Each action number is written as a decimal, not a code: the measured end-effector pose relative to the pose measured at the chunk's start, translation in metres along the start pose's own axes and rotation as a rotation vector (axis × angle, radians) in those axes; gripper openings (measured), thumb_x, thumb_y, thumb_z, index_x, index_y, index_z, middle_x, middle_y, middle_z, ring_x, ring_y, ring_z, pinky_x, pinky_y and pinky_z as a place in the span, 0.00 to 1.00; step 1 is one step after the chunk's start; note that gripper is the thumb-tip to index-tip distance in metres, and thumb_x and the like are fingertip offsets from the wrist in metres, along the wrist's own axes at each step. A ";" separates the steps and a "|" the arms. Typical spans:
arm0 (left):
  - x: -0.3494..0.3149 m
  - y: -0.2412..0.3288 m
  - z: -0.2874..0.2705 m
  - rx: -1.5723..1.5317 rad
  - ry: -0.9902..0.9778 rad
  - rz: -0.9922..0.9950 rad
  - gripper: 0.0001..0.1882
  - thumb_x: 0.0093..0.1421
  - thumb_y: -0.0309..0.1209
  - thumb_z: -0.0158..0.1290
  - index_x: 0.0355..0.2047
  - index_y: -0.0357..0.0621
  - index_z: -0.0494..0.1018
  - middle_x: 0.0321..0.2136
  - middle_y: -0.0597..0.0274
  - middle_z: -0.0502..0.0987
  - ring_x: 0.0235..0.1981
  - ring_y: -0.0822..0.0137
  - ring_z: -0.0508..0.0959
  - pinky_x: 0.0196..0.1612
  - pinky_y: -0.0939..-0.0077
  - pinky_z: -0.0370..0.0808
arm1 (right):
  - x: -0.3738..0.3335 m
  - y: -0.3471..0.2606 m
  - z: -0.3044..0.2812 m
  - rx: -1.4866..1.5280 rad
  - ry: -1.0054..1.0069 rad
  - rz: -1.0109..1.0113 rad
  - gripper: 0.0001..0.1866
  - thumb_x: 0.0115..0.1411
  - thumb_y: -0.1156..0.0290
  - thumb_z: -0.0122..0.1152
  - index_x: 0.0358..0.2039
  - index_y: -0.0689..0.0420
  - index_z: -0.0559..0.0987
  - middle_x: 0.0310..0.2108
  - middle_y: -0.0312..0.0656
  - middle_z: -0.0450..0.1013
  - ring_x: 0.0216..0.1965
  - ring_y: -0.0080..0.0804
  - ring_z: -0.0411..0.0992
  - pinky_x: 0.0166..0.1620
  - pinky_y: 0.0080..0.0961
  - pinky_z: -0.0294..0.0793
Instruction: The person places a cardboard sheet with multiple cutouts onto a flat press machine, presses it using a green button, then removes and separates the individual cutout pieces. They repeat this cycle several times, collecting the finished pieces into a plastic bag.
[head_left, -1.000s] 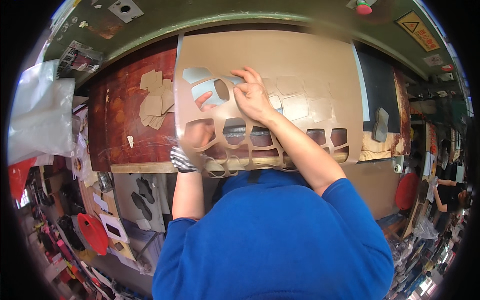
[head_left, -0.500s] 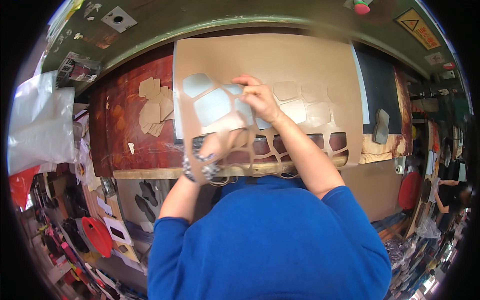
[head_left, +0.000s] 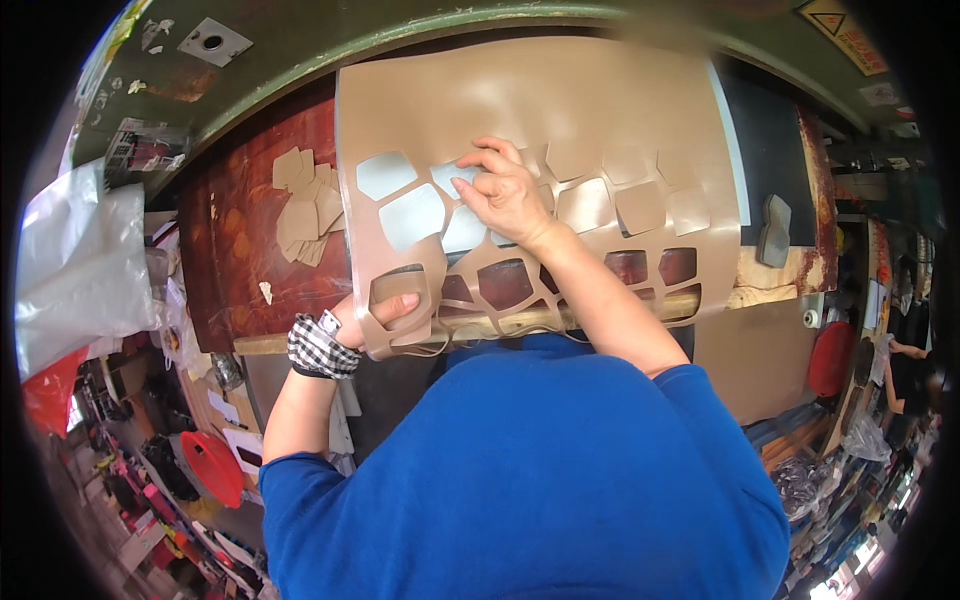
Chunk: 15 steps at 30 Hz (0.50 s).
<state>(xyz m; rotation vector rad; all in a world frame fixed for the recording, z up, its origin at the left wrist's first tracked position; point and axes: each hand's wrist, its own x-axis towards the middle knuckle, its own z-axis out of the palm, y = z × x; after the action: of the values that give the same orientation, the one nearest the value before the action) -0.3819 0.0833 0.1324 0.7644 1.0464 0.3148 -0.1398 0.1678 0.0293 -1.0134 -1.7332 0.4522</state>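
Observation:
A wide tan sheet (head_left: 540, 100) of leather-like material lies before me, its near part a web of many-sided cut-outs. My right hand (head_left: 508, 200) is over the sheet's middle, fingers bent and thumb apart from them, above a cut-out that shows pale blue board (head_left: 412, 218). Nothing shows between its fingertips. At the near left corner of the web, my left hand (head_left: 392, 308) has its thumb pressed on a tan cut piece (head_left: 398, 286); its other fingers are hidden under the sheet and piece. Several cut pieces (head_left: 605, 208) still lie within their outlines on the right.
A loose pile of tan cut pieces (head_left: 308, 205) lies on the dark red worktop (head_left: 240, 240) at left. A grey-green block (head_left: 773, 232) rests at right beside a black mat (head_left: 765, 140). A green machine beam (head_left: 400, 28) spans the back. Clear plastic (head_left: 85, 270) hangs far left.
My left hand has moved left and nearer me, from under the web's middle to its corner. My right hand stays near the same cut-outs, thumb now lower. The web's lifted left part lies flatter.

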 end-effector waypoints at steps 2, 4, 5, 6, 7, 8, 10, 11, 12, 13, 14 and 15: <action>-0.005 0.002 -0.001 0.044 0.023 -0.060 0.23 0.64 0.39 0.56 0.53 0.37 0.69 0.42 0.59 0.77 0.42 0.68 0.77 0.44 0.75 0.76 | 0.000 -0.001 0.001 -0.042 0.005 -0.042 0.15 0.52 0.72 0.68 0.12 0.61 0.75 0.38 0.38 0.78 0.51 0.47 0.71 0.47 0.34 0.74; -0.013 0.007 -0.004 0.117 -0.012 -0.040 0.25 0.63 0.40 0.57 0.54 0.36 0.68 0.43 0.58 0.76 0.43 0.68 0.76 0.45 0.74 0.76 | -0.001 0.000 0.002 -0.060 -0.002 -0.050 0.15 0.52 0.73 0.68 0.12 0.62 0.75 0.38 0.38 0.78 0.50 0.46 0.71 0.46 0.34 0.75; -0.018 0.009 -0.006 0.154 -0.037 -0.023 0.26 0.63 0.41 0.57 0.55 0.36 0.68 0.44 0.57 0.76 0.44 0.68 0.76 0.45 0.73 0.76 | -0.001 0.001 0.003 -0.062 0.006 -0.064 0.15 0.52 0.73 0.68 0.13 0.62 0.75 0.37 0.38 0.79 0.50 0.46 0.71 0.46 0.34 0.75; -0.021 0.006 -0.003 0.192 0.013 0.055 0.27 0.63 0.45 0.56 0.53 0.36 0.70 0.37 0.58 0.78 0.33 0.72 0.78 0.35 0.77 0.77 | -0.001 0.001 0.004 -0.067 0.012 -0.033 0.15 0.51 0.72 0.68 0.13 0.62 0.76 0.37 0.39 0.79 0.49 0.47 0.71 0.46 0.35 0.75; -0.031 0.009 -0.008 0.308 0.031 -0.066 0.25 0.64 0.45 0.55 0.51 0.37 0.71 0.33 0.60 0.78 0.28 0.73 0.77 0.30 0.79 0.75 | -0.001 0.002 0.004 -0.065 0.034 -0.014 0.14 0.51 0.71 0.68 0.13 0.61 0.76 0.36 0.40 0.78 0.49 0.47 0.71 0.46 0.36 0.75; -0.051 0.018 -0.020 0.438 0.009 -0.191 0.24 0.65 0.46 0.53 0.49 0.38 0.72 0.28 0.62 0.78 0.23 0.75 0.76 0.24 0.80 0.73 | -0.001 0.002 0.004 -0.068 0.042 0.016 0.14 0.51 0.70 0.69 0.13 0.61 0.76 0.36 0.41 0.78 0.48 0.48 0.71 0.46 0.36 0.75; -0.089 0.015 -0.029 0.597 0.200 -0.254 0.22 0.66 0.47 0.50 0.45 0.39 0.75 0.19 0.66 0.75 0.13 0.78 0.71 0.15 0.83 0.67 | -0.001 0.001 0.005 -0.080 0.037 0.032 0.14 0.51 0.70 0.68 0.14 0.61 0.77 0.36 0.41 0.79 0.48 0.48 0.72 0.46 0.36 0.76; -0.110 0.004 -0.029 0.629 0.440 -0.224 0.21 0.67 0.48 0.48 0.42 0.40 0.76 0.15 0.68 0.73 0.09 0.79 0.67 0.11 0.84 0.62 | -0.001 0.000 0.006 -0.081 0.027 0.051 0.14 0.52 0.69 0.68 0.14 0.61 0.78 0.36 0.41 0.79 0.48 0.47 0.72 0.46 0.36 0.76; -0.120 -0.004 -0.036 0.609 0.650 -0.113 0.22 0.68 0.47 0.47 0.39 0.39 0.76 0.14 0.68 0.73 0.09 0.79 0.67 0.11 0.84 0.63 | -0.001 -0.002 0.007 -0.135 -0.012 0.029 0.15 0.52 0.68 0.68 0.14 0.61 0.78 0.36 0.42 0.79 0.48 0.47 0.72 0.47 0.35 0.75; -0.126 -0.013 -0.042 0.591 0.899 -0.106 0.23 0.69 0.46 0.45 0.36 0.37 0.77 0.13 0.68 0.72 0.09 0.79 0.68 0.12 0.84 0.63 | 0.000 -0.005 0.009 -0.128 -0.028 0.037 0.15 0.53 0.68 0.68 0.14 0.61 0.78 0.36 0.42 0.79 0.48 0.47 0.72 0.47 0.35 0.75; -0.128 -0.021 -0.050 0.508 1.028 -0.014 0.22 0.69 0.46 0.46 0.36 0.37 0.77 0.14 0.67 0.73 0.08 0.78 0.67 0.11 0.83 0.61 | 0.001 -0.008 0.010 -0.126 -0.044 0.042 0.15 0.53 0.67 0.68 0.14 0.61 0.79 0.36 0.42 0.79 0.48 0.47 0.72 0.47 0.34 0.75; -0.127 -0.027 -0.055 0.443 1.047 0.122 0.19 0.69 0.43 0.48 0.36 0.37 0.77 0.15 0.66 0.73 0.10 0.79 0.67 0.11 0.84 0.61 | 0.002 -0.011 0.011 -0.126 -0.051 0.044 0.15 0.53 0.67 0.68 0.14 0.61 0.79 0.36 0.42 0.79 0.48 0.46 0.72 0.47 0.34 0.75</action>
<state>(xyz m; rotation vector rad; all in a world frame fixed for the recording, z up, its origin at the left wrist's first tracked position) -0.4947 0.0144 0.1815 1.0906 2.1045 0.6310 -0.1548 0.1654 0.0340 -1.1402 -1.8060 0.4043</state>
